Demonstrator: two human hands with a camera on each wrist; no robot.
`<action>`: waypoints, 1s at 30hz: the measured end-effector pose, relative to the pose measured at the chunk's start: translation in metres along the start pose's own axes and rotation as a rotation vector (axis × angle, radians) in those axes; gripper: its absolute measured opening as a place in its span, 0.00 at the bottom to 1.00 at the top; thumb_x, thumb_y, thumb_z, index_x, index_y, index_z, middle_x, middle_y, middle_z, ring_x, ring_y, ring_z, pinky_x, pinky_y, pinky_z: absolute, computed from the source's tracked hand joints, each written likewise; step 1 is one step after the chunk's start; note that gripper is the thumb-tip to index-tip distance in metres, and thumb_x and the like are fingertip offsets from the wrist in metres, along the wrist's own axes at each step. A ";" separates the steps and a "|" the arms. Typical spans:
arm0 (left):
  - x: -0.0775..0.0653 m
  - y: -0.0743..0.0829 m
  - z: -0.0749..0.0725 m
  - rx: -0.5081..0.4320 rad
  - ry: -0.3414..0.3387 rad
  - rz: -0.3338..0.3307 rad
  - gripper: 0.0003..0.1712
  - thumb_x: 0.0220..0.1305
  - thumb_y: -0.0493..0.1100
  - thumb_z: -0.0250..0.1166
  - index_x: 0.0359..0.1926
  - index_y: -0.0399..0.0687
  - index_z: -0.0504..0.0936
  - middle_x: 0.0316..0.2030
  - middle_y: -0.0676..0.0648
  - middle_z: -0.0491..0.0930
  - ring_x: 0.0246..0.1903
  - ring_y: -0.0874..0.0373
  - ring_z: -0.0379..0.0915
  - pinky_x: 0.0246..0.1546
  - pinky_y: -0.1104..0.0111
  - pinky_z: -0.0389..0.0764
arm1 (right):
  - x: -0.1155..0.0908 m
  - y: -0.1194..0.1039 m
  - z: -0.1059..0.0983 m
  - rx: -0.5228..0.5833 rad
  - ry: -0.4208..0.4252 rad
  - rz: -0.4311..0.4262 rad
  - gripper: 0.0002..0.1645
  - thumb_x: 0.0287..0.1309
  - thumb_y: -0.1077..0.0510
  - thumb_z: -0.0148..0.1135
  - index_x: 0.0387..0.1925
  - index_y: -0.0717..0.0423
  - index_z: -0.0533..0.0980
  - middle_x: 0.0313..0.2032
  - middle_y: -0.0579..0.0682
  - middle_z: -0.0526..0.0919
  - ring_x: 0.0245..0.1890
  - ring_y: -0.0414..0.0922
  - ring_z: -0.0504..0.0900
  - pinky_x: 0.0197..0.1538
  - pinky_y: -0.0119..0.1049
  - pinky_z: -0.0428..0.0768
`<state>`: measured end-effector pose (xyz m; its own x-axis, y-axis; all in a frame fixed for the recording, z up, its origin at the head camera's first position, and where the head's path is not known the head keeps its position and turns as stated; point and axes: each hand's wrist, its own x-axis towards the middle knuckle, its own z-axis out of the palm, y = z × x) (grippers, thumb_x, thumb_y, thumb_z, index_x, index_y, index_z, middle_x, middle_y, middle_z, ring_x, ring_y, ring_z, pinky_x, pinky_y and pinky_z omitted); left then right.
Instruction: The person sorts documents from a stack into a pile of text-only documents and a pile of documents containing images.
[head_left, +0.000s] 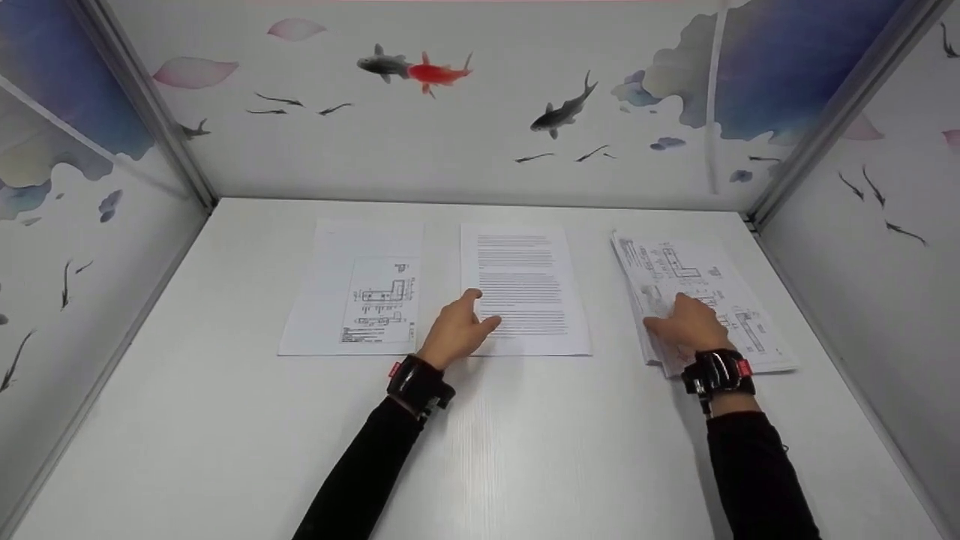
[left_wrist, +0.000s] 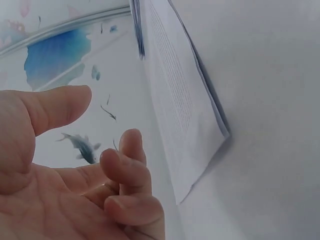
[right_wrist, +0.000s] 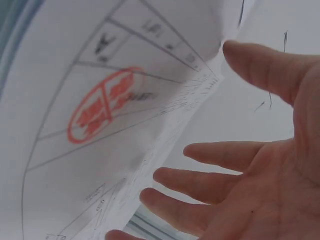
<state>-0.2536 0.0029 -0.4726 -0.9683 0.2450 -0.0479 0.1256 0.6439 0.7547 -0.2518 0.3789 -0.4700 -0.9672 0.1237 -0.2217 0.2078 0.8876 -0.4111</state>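
Note:
My left hand [head_left: 454, 330] hovers by the lower left part of the middle stack of printed text [head_left: 521, 285]. In the left wrist view its fingers [left_wrist: 132, 175] bend loosely and hold nothing, and the stack's corner stands apart from them. My right hand [head_left: 688, 324] is over the lower left part of the stack of technical drawings [head_left: 667, 259]. The right wrist view shows its fingers [right_wrist: 200, 180] nearly straight and spread, with the thumb apart from them near a sheet with a red oval stamp [right_wrist: 105, 105]. Whether that hand touches the paper I cannot tell.
A sheet with a single drawing [head_left: 322, 300] lies left of the text pages. The white table [head_left: 225, 435] is bounded by a back wall [head_left: 450, 142] painted with fish and by side walls [head_left: 862, 247] in metal frames.

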 end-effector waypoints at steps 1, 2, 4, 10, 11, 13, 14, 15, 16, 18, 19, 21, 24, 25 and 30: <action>-0.001 0.001 0.000 -0.006 -0.001 0.016 0.36 0.67 0.51 0.63 0.68 0.37 0.65 0.28 0.46 0.80 0.23 0.59 0.73 0.24 0.69 0.72 | 0.000 0.001 0.001 0.000 -0.024 0.002 0.38 0.57 0.45 0.62 0.53 0.76 0.67 0.41 0.67 0.77 0.35 0.57 0.78 0.34 0.46 0.78; -0.001 0.002 0.000 -0.009 -0.001 0.030 0.35 0.67 0.51 0.63 0.68 0.36 0.66 0.27 0.47 0.79 0.22 0.59 0.71 0.23 0.70 0.70 | 0.001 0.001 0.002 -0.003 -0.037 0.005 0.37 0.56 0.45 0.62 0.52 0.76 0.68 0.39 0.65 0.77 0.33 0.55 0.77 0.29 0.42 0.77; -0.003 0.003 0.000 -0.014 -0.003 0.052 0.35 0.67 0.51 0.63 0.67 0.36 0.66 0.25 0.48 0.78 0.21 0.60 0.69 0.23 0.71 0.68 | 0.002 0.002 0.005 -0.026 -0.044 0.001 0.34 0.55 0.47 0.61 0.48 0.75 0.69 0.34 0.62 0.76 0.28 0.52 0.76 0.25 0.38 0.74; -0.004 0.003 0.002 -0.023 -0.019 0.074 0.35 0.67 0.51 0.63 0.67 0.36 0.66 0.26 0.48 0.77 0.22 0.61 0.68 0.24 0.72 0.67 | 0.007 0.004 -0.001 -0.056 -0.064 -0.034 0.30 0.57 0.48 0.55 0.47 0.72 0.73 0.39 0.68 0.80 0.35 0.60 0.79 0.33 0.47 0.78; -0.004 0.003 0.002 -0.025 -0.022 0.075 0.35 0.67 0.52 0.63 0.67 0.36 0.66 0.27 0.48 0.77 0.22 0.61 0.68 0.24 0.72 0.67 | 0.008 0.005 -0.004 -0.050 -0.072 -0.039 0.32 0.59 0.47 0.55 0.52 0.73 0.73 0.45 0.71 0.80 0.41 0.63 0.80 0.40 0.52 0.79; -0.004 0.002 0.002 -0.031 -0.028 0.072 0.35 0.67 0.52 0.63 0.67 0.36 0.66 0.28 0.47 0.78 0.23 0.60 0.68 0.25 0.71 0.67 | 0.010 0.008 -0.009 -0.041 -0.089 -0.051 0.39 0.62 0.46 0.55 0.61 0.73 0.67 0.56 0.75 0.74 0.53 0.69 0.75 0.53 0.60 0.76; -0.004 0.002 0.001 -0.032 -0.033 0.070 0.35 0.67 0.52 0.63 0.67 0.37 0.66 0.29 0.46 0.78 0.24 0.59 0.68 0.25 0.71 0.67 | 0.012 0.010 -0.011 -0.050 -0.093 -0.062 0.40 0.63 0.45 0.54 0.64 0.73 0.65 0.60 0.75 0.71 0.57 0.70 0.73 0.57 0.62 0.72; -0.004 0.002 0.001 -0.034 -0.040 0.065 0.35 0.67 0.52 0.62 0.67 0.37 0.66 0.30 0.45 0.78 0.24 0.59 0.68 0.25 0.71 0.67 | 0.012 0.012 -0.013 -0.050 -0.093 -0.071 0.41 0.65 0.45 0.53 0.66 0.73 0.62 0.63 0.75 0.68 0.61 0.70 0.70 0.60 0.63 0.69; -0.004 0.002 0.000 -0.038 -0.048 0.059 0.34 0.67 0.53 0.62 0.67 0.38 0.67 0.31 0.45 0.79 0.25 0.59 0.68 0.26 0.70 0.67 | 0.013 0.013 -0.014 -0.050 -0.090 -0.077 0.39 0.66 0.46 0.51 0.66 0.73 0.63 0.62 0.74 0.69 0.59 0.69 0.72 0.59 0.62 0.71; -0.004 0.001 -0.001 -0.042 -0.062 0.052 0.34 0.67 0.53 0.62 0.67 0.38 0.67 0.33 0.44 0.79 0.26 0.58 0.69 0.26 0.70 0.68 | 0.014 0.014 -0.015 -0.051 -0.066 -0.093 0.33 0.67 0.50 0.47 0.64 0.72 0.66 0.57 0.72 0.75 0.50 0.65 0.78 0.49 0.56 0.77; -0.004 0.001 -0.001 -0.042 -0.069 0.050 0.34 0.67 0.53 0.62 0.67 0.39 0.67 0.33 0.43 0.80 0.26 0.58 0.70 0.26 0.70 0.68 | 0.013 0.014 -0.014 -0.052 -0.046 -0.104 0.31 0.67 0.53 0.45 0.63 0.71 0.68 0.53 0.71 0.78 0.44 0.62 0.79 0.43 0.52 0.78; -0.004 0.001 -0.001 -0.040 -0.079 0.045 0.34 0.67 0.54 0.62 0.67 0.39 0.67 0.35 0.43 0.80 0.27 0.57 0.70 0.27 0.70 0.69 | 0.012 0.014 -0.013 -0.045 0.000 -0.122 0.26 0.64 0.59 0.44 0.58 0.71 0.72 0.44 0.68 0.81 0.34 0.55 0.79 0.31 0.43 0.75; -0.003 0.001 -0.002 -0.036 -0.086 0.038 0.34 0.67 0.54 0.62 0.67 0.40 0.67 0.36 0.42 0.81 0.28 0.57 0.72 0.28 0.69 0.70 | 0.010 0.014 -0.011 -0.049 0.058 -0.148 0.23 0.59 0.65 0.44 0.53 0.71 0.74 0.37 0.65 0.81 0.28 0.52 0.77 0.25 0.39 0.70; -0.003 0.001 -0.002 -0.037 -0.088 0.035 0.34 0.67 0.54 0.62 0.67 0.40 0.67 0.37 0.42 0.81 0.28 0.57 0.72 0.28 0.69 0.70 | 0.009 0.014 -0.011 -0.052 0.073 -0.159 0.23 0.58 0.67 0.44 0.53 0.72 0.73 0.37 0.66 0.81 0.28 0.53 0.77 0.25 0.39 0.70; -0.003 0.003 -0.002 -0.040 -0.096 0.030 0.34 0.67 0.54 0.62 0.67 0.41 0.67 0.38 0.42 0.81 0.29 0.56 0.72 0.28 0.69 0.70 | 0.008 0.016 -0.008 -0.072 0.149 -0.158 0.22 0.57 0.70 0.44 0.53 0.72 0.72 0.35 0.67 0.80 0.29 0.56 0.77 0.26 0.42 0.73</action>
<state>-0.2505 0.0023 -0.4689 -0.9389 0.3333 -0.0862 0.1434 0.6062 0.7823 -0.2573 0.3981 -0.4710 -0.9989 0.0400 -0.0238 0.0459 0.9297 -0.3653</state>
